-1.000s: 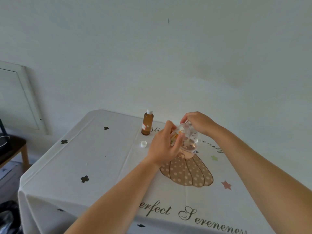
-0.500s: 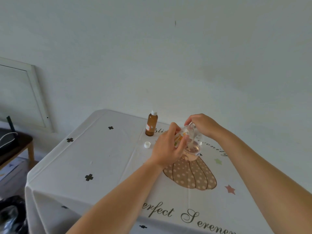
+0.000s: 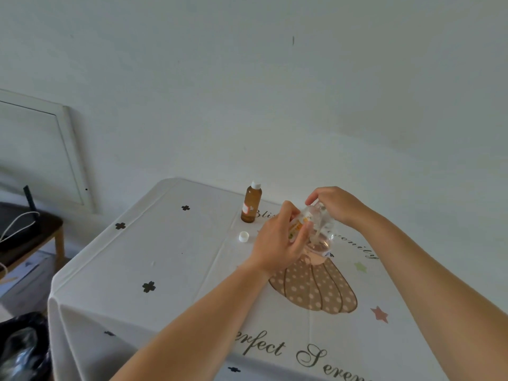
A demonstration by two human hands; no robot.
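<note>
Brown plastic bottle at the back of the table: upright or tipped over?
Upright: the brown plastic bottle stands on its base on the white tablecloth, white top uppermost.

Soft, even daylight, faint shadows, slight overall softness, and wide-angle bending at the edges.

Amber bottle [image 3: 251, 204], cap [image 3: 243, 236] beside left grip [image 3: 277, 243]

Bottle [image 3: 321, 237] label (orange) behind left grip [image 3: 277, 243]
</note>
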